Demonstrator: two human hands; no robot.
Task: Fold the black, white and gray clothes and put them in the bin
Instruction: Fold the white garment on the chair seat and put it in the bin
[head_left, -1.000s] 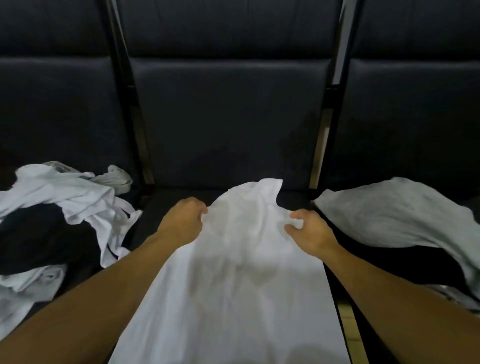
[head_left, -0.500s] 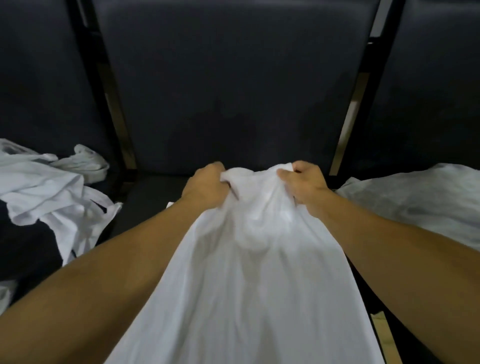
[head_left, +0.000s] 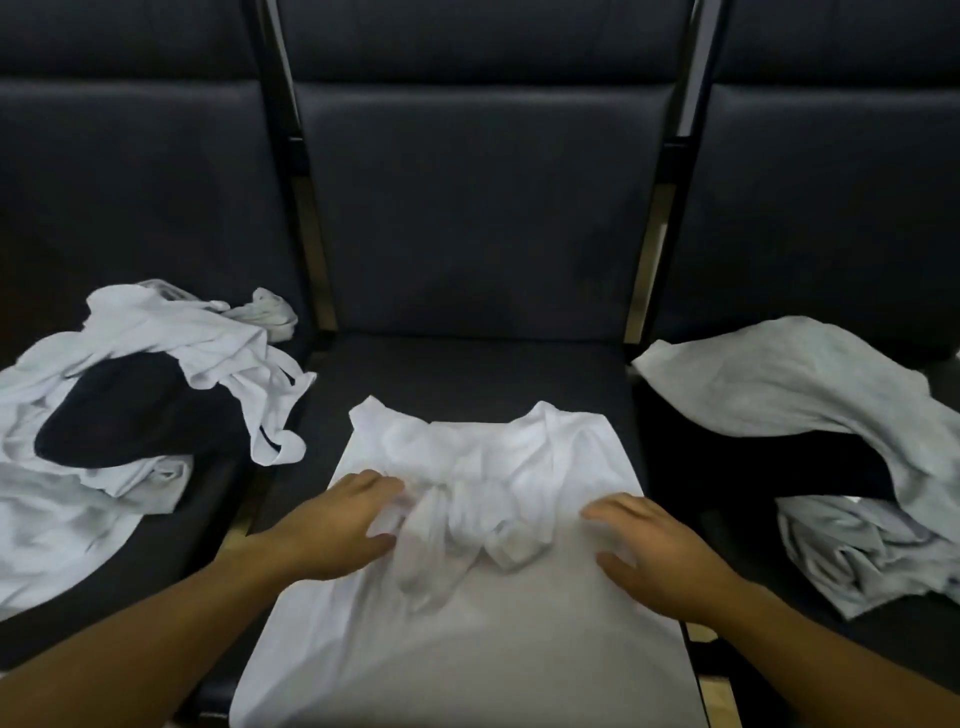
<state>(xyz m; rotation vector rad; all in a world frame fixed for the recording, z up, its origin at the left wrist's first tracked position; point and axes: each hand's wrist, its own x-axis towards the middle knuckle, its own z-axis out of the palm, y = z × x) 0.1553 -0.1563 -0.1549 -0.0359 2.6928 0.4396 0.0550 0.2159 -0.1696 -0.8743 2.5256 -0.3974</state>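
Note:
A white shirt (head_left: 467, 613) lies spread on the middle seat, its top part bunched into folds in the centre. My left hand (head_left: 337, 525) rests flat on the shirt's left side, fingers straight and touching the bunched cloth. My right hand (head_left: 654, 545) lies flat on the shirt's right side with fingers spread. On the left seat sits a heap of white clothes (head_left: 171, 353) with a black garment (head_left: 130, 410) in it. A gray garment (head_left: 800, 395) is draped over a black one (head_left: 753, 462) on the right seat. No bin is in view.
Three dark padded seats (head_left: 478, 218) stand side by side, with black metal frame bars (head_left: 280, 130) between their backrests. The far strip of the middle seat cushion (head_left: 467, 369) behind the shirt is bare.
Both hands have let go of the shirt's top edge, which they had gripped and pulled together. The top now lies folded down on the shirt, and both hands rest flat on it.

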